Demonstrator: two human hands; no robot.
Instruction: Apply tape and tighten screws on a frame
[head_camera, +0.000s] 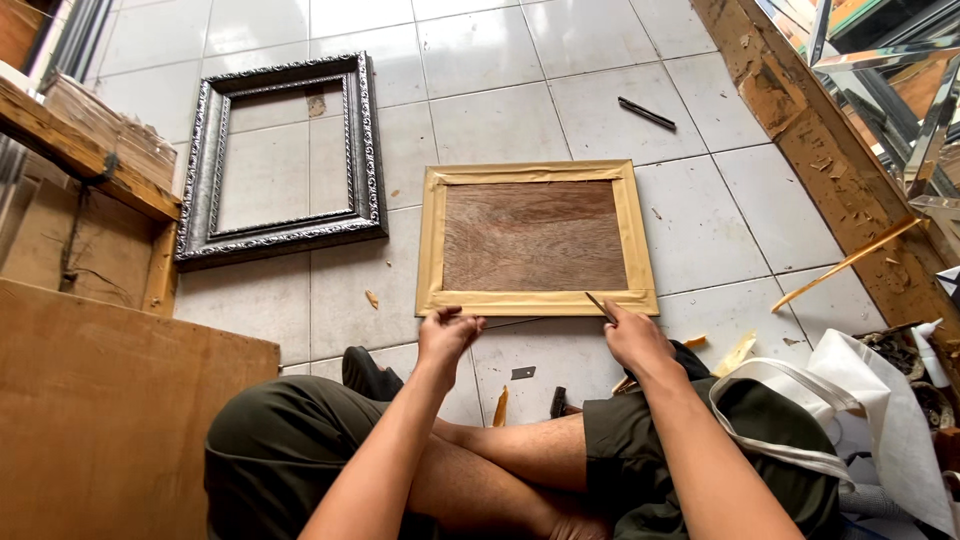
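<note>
Taped wooden panel (535, 238) flat on the tile floor (480, 90), in front of crossed legs. Left hand (445, 335) pinches tape at its near edge, fingers curled. Right hand (632, 338) grips thin blade (600, 306) touching same edge. Ornate silver frame (280, 155) lies left.

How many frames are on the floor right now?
2. The taped wooden frame lies just ahead of the left hand and the right hand, which holds a thin tool. The ornate dark frame lies farther left. Others may be out of view.

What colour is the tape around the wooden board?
The tape is tan, a yellowish brown, framing the darker brown board. Head view shows it.
</note>
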